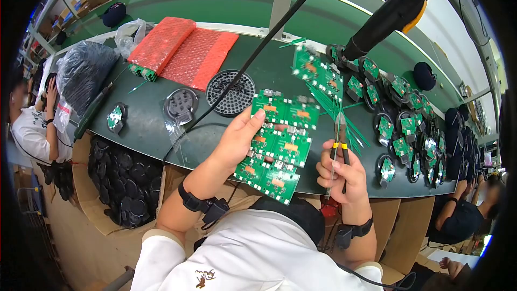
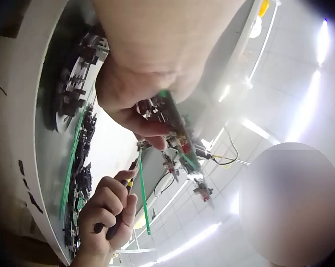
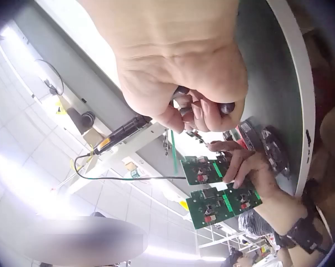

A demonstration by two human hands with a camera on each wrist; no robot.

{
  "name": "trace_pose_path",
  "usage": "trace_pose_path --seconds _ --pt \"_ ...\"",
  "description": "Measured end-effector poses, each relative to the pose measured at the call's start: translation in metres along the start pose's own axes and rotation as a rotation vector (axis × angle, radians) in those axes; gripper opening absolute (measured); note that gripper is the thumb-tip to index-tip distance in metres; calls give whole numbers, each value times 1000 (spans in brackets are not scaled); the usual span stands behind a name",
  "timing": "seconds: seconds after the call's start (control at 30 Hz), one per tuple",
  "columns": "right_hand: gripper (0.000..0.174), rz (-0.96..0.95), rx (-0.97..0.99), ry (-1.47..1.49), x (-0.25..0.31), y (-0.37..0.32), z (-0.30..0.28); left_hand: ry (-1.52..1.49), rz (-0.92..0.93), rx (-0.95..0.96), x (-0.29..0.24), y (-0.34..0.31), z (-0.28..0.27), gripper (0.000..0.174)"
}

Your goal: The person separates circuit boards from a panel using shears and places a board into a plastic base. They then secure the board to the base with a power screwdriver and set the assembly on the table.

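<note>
The left hand [image 1: 239, 137] grips a panel of joined green circuit boards [image 1: 277, 148] by its left edge, thumb on top. Curled round the handles of dark pliers with yellow bands [image 1: 339, 143] is the right hand [image 1: 347, 175], just right of the panel. At the plier tips, a thin green strip [image 2: 144, 192] hangs down in the left wrist view. In the right wrist view the left hand's fingers [image 3: 242, 167] lie over the boards [image 3: 209, 208]. Beyond the pliers, another green board panel [image 1: 318, 73] rests near loose green strips [image 1: 353, 129].
Many round black parts with green boards [image 1: 401, 124] crowd the right side. A power screwdriver [image 1: 388, 16] hangs above them. Red bubble wrap [image 1: 188, 54], a dish of small parts [image 1: 231, 91] and a round grey part [image 1: 181, 105] are at left; a carton [image 1: 89, 205] of black parts stands below.
</note>
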State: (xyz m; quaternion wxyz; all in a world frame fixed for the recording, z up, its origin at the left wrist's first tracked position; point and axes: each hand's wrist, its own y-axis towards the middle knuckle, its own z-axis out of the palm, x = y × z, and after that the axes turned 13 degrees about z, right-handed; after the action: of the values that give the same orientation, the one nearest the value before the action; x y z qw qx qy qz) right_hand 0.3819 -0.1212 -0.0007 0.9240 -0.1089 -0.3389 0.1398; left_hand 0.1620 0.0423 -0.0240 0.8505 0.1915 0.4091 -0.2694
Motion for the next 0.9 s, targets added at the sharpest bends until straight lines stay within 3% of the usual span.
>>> trace_pose_path --seconds 0.03,0.1,0.23,0.5,0.73,0.77,0.9 --pt "44 0 1 0 3 -2 0 37 4 -23 -7 1 3 38" --pt "42 -4 -227 -324 7 -6 3 110 -3 -46 -15 5 6 39" --pt "42 38 -328 -458 6 -8 -3 143 64 14 -12 13 7 41" --pt "41 53 -349 -413 9 -11 -11 138 -21 -62 -6 24 9 41" --pt "41 73 -313 -483 10 -17 -19 232 33 -231 -7 23 18 74" --pt "41 72 -313 -482 10 -18 -19 233 33 -231 -6 22 17 74" --pt "45 40 -363 -639 7 -17 -18 272 35 -171 -8 21 11 44"
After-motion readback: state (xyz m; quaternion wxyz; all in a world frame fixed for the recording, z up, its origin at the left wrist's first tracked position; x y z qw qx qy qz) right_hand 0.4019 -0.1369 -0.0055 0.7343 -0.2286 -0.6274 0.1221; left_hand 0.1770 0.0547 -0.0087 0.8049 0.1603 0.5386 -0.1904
